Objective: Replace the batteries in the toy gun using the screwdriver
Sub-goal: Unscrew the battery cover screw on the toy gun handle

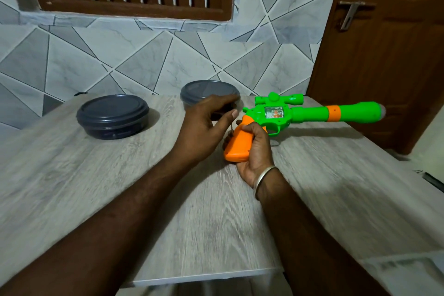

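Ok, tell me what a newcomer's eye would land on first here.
The bright green and orange plastic toy gun stands out, right of centre over the pale wood-grain table. The right hand grips its orange handle while the left hand holds a thin metal screwdriver to it. Two dark grey round lidded containers sit behind, to the left.

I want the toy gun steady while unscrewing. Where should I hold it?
Wrap the right hand around the orange handle from the right. It is thick and rounded, and that leaves its left face free for the screwdriver in the left hand.
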`<state>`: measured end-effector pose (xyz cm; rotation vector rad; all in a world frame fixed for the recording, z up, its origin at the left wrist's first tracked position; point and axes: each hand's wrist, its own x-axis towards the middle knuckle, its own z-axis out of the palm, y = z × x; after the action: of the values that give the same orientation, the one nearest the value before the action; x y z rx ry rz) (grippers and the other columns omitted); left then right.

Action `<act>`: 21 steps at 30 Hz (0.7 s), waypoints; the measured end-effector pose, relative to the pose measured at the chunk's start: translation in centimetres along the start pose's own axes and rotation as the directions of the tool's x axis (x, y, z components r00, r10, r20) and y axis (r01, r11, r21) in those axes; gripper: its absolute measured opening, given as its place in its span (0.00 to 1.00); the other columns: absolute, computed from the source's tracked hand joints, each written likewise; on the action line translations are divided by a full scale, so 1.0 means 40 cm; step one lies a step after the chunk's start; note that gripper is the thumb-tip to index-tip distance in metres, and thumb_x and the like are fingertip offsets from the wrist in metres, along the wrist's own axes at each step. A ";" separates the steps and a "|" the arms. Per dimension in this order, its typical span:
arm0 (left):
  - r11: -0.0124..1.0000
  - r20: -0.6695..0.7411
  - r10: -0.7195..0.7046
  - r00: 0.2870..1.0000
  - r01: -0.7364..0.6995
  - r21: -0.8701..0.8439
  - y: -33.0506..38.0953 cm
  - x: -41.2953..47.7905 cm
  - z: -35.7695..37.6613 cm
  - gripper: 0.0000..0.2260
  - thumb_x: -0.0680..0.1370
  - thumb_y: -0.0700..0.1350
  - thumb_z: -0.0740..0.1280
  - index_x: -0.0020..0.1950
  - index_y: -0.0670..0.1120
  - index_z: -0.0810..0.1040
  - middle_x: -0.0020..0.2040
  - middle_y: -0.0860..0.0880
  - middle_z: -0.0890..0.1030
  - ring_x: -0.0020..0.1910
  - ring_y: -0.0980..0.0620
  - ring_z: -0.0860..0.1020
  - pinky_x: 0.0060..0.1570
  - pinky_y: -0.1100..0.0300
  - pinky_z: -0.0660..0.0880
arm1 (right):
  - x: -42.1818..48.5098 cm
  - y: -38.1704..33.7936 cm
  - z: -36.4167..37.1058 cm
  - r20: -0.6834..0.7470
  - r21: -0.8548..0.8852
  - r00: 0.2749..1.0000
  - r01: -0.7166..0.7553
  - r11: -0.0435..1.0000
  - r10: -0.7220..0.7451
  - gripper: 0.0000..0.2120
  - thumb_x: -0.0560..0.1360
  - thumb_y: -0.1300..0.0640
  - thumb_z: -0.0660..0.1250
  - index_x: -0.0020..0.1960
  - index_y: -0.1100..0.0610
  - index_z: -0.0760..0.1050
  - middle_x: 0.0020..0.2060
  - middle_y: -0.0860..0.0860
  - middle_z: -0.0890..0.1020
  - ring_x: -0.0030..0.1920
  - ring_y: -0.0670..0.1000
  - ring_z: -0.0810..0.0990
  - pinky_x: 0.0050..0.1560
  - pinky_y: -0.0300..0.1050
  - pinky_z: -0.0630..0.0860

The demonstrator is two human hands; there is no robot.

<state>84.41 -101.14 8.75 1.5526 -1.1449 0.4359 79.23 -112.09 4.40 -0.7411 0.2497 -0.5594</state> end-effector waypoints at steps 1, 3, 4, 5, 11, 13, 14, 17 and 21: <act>0.999 0.027 -0.019 0.999 0.020 -0.029 -0.001 -0.001 -0.001 0.16 0.79 0.39 0.70 0.67 0.44 0.79 0.55 0.49 0.84 0.54 0.55 0.83 0.55 0.63 0.79 | 0.000 0.001 0.001 -0.002 0.007 1.000 -0.002 1.000 0.002 0.14 0.73 0.58 0.62 0.58 0.58 0.73 0.37 0.55 0.77 0.33 0.51 0.78 0.33 0.41 0.76; 0.999 0.003 -0.041 0.999 0.041 -0.023 -0.005 -0.002 0.003 0.16 0.78 0.38 0.71 0.67 0.45 0.80 0.52 0.54 0.83 0.51 0.55 0.83 0.53 0.62 0.80 | 0.001 0.002 0.002 -0.002 0.012 1.000 -0.005 1.000 0.005 0.16 0.71 0.57 0.63 0.58 0.58 0.73 0.37 0.56 0.77 0.33 0.51 0.78 0.32 0.41 0.76; 0.999 -0.036 -0.032 0.999 0.032 0.014 -0.004 -0.002 0.004 0.16 0.77 0.40 0.72 0.65 0.46 0.81 0.49 0.55 0.83 0.48 0.56 0.83 0.50 0.63 0.80 | 0.000 0.001 0.003 0.003 0.007 1.000 -0.009 1.000 0.009 0.16 0.71 0.57 0.63 0.58 0.58 0.73 0.37 0.56 0.77 0.32 0.51 0.78 0.32 0.41 0.76; 0.999 -0.070 -0.015 0.997 0.018 0.052 -0.001 -0.001 0.006 0.15 0.77 0.42 0.74 0.64 0.46 0.82 0.48 0.55 0.83 0.46 0.56 0.83 0.48 0.65 0.79 | -0.001 0.000 0.003 0.010 0.004 1.000 -0.011 1.000 0.011 0.14 0.72 0.58 0.62 0.57 0.58 0.73 0.36 0.56 0.77 0.32 0.51 0.78 0.32 0.41 0.76; 0.998 0.029 -0.052 0.998 0.052 -0.018 -0.006 -0.003 0.002 0.16 0.79 0.40 0.70 0.67 0.48 0.79 0.55 0.52 0.84 0.52 0.56 0.83 0.54 0.62 0.80 | -0.004 -0.002 0.006 0.013 0.020 1.000 -0.001 1.000 0.001 0.14 0.72 0.59 0.62 0.56 0.58 0.72 0.36 0.55 0.77 0.32 0.51 0.77 0.32 0.41 0.75; 0.999 -0.025 -0.047 0.999 0.047 0.016 -0.008 -0.002 0.007 0.15 0.78 0.41 0.72 0.64 0.48 0.80 0.49 0.56 0.83 0.46 0.55 0.83 0.49 0.60 0.81 | -0.004 -0.001 0.005 0.022 0.010 1.000 -0.006 1.000 0.006 0.14 0.71 0.58 0.62 0.57 0.58 0.73 0.37 0.55 0.77 0.32 0.51 0.78 0.33 0.41 0.76; 0.999 -0.050 -0.033 0.998 0.035 0.037 -0.005 -0.001 0.008 0.15 0.77 0.42 0.73 0.63 0.48 0.81 0.47 0.57 0.82 0.44 0.55 0.83 0.47 0.61 0.80 | -0.004 -0.001 0.006 0.027 0.009 1.000 -0.008 1.000 0.008 0.13 0.72 0.59 0.62 0.56 0.57 0.73 0.37 0.55 0.77 0.32 0.51 0.78 0.33 0.41 0.76; 1.000 -0.023 -0.005 1.000 0.006 0.026 0.002 0.001 0.006 0.14 0.79 0.44 0.72 0.64 0.46 0.81 0.52 0.51 0.84 0.49 0.56 0.83 0.48 0.66 0.78 | -0.004 -0.004 0.008 0.028 0.033 1.000 -0.004 0.999 0.003 0.12 0.75 0.60 0.60 0.57 0.57 0.73 0.37 0.55 0.77 0.33 0.50 0.78 0.32 0.41 0.76; 0.999 -0.015 -0.028 0.999 0.028 0.016 -0.002 -0.002 0.006 0.15 0.79 0.41 0.71 0.66 0.47 0.80 0.51 0.55 0.83 0.49 0.57 0.83 0.51 0.62 0.80 | -0.006 -0.004 0.006 0.019 0.004 1.000 -0.024 1.000 0.024 0.12 0.74 0.59 0.61 0.57 0.58 0.72 0.36 0.55 0.77 0.32 0.51 0.78 0.33 0.41 0.75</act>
<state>84.36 -101.34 8.58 1.5753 -1.1093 0.4387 79.05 -111.91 4.70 -0.7382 0.2398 -0.5302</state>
